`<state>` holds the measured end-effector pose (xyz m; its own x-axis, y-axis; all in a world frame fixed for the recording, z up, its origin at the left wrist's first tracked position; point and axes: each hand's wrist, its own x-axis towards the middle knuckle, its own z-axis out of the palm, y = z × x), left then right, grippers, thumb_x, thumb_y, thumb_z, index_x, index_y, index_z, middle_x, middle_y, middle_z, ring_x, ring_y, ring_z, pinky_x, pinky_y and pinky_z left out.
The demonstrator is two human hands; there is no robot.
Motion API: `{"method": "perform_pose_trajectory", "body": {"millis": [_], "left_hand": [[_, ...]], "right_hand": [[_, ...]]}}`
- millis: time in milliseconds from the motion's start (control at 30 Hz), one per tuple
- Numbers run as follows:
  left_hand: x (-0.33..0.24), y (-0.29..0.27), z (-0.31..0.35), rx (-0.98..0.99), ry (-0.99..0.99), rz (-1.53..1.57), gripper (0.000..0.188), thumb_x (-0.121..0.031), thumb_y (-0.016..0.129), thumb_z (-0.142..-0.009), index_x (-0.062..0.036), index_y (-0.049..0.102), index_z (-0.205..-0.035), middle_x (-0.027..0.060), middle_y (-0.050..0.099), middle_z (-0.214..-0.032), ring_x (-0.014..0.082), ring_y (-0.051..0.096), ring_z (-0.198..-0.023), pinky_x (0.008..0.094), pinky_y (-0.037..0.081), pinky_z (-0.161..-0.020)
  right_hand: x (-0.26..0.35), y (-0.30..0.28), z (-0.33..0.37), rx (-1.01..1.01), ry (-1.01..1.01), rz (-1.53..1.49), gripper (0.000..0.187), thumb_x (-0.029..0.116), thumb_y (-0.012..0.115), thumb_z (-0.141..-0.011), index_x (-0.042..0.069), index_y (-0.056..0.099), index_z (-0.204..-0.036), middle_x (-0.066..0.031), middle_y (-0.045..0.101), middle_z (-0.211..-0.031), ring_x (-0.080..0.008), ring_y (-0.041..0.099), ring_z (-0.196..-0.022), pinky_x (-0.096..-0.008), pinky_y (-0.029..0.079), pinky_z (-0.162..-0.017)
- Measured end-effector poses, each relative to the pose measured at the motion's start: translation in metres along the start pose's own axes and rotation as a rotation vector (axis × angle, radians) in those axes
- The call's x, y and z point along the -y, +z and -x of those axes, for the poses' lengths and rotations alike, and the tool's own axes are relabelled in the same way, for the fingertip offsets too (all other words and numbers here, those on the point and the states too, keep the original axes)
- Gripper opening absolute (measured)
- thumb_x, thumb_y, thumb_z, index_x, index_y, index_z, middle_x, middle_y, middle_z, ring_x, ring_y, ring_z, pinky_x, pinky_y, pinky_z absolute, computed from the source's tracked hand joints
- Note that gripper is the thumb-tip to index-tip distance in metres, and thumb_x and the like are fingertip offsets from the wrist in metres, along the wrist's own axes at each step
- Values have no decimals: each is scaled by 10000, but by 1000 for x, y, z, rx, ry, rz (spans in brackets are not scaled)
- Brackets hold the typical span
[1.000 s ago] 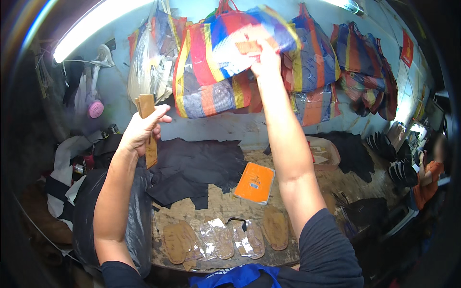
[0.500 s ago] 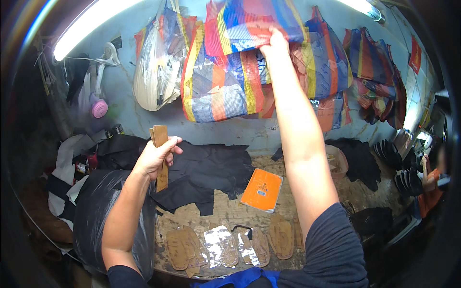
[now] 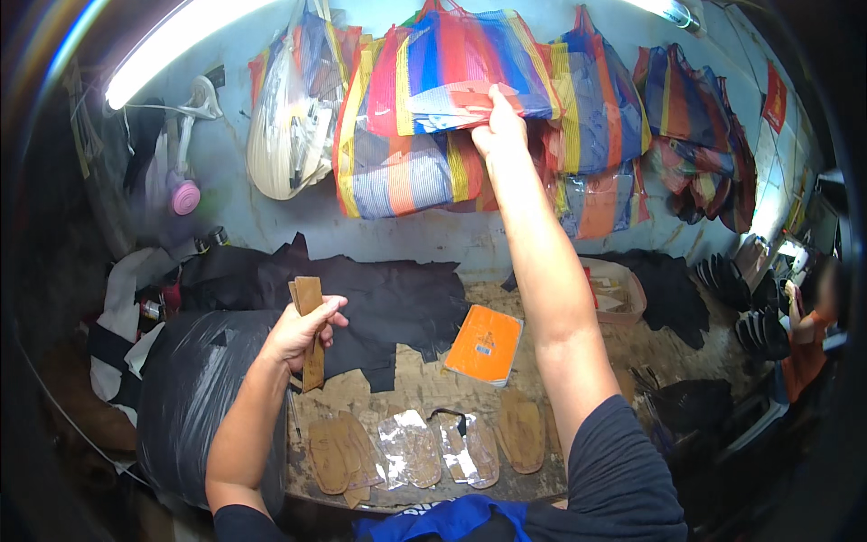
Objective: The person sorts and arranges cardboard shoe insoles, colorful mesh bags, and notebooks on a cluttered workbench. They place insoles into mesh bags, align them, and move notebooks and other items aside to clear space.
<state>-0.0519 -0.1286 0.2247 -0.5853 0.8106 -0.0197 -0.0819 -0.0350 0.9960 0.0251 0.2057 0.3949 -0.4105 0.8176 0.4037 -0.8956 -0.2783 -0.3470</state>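
My left hand [image 3: 300, 336] is closed around a few flat brown strips [image 3: 310, 293], like card or leather pattern pieces, held upright above the black sheets. My right hand [image 3: 501, 128] reaches up to a striped mesh bag [image 3: 470, 59] in red, blue and yellow, hung on the wall. Its fingers close on the bag's lower edge, thumb up against the front. Flat reddish pieces show through the mesh near the thumb. Behind it hangs another striped mesh bag [image 3: 397, 185].
More striped bags [image 3: 603, 108] and a clear plastic bag [image 3: 287, 135] line the wall. Sole-shaped brown pieces [image 3: 336, 456], an orange booklet [image 3: 485, 345], black sheets [image 3: 397, 294] and a pale bin [image 3: 623, 303] lie on the worn table. A black plastic sack [image 3: 194, 406] stands left.
My right hand has come down, and the mesh bag hangs lower with it. My left hand has also dropped a little, still holding the strips. The view has shifted slightly.
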Motion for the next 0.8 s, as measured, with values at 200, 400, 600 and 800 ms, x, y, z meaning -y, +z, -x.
{"method": "perform_pose_trajectory", "body": {"millis": [200,400,600,800], "left_hand": [[50,11,14,-29,-102,421,396,-424,503,-870,-78,537,-1059,62,583,-770,149,540,-617,309,459,-592],[82,55,17,-136,9,654,552,-527,461,-848,-60,473,-1142,93,592,-850,188,567,-740,333,489,-705],[95,74,47,65,177,905,661,-583,457,-815,-20,419,-1159,144,540,-1062,212,535,-923,337,478,-776],[111,65,80,137,255,592,370,3,520,-801,23,420,-1157,134,538,-1117,174,556,-975,298,477,-825]], "right_hand": [[-23,-50,143,106,223,564,445,240,630,-814,3,447,-1144,-119,542,-1026,-236,588,-877,-383,511,-671],[-61,-100,307,546,459,846,517,60,761,-655,-15,505,-1098,-87,549,-989,-103,588,-808,-232,501,-648],[-66,-125,327,309,568,721,370,-73,696,-671,-55,522,-997,-44,557,-838,-67,559,-705,-200,509,-683],[-50,-126,315,406,576,729,299,-27,710,-683,-49,588,-955,-25,593,-766,-56,574,-676,-178,494,-642]]}}
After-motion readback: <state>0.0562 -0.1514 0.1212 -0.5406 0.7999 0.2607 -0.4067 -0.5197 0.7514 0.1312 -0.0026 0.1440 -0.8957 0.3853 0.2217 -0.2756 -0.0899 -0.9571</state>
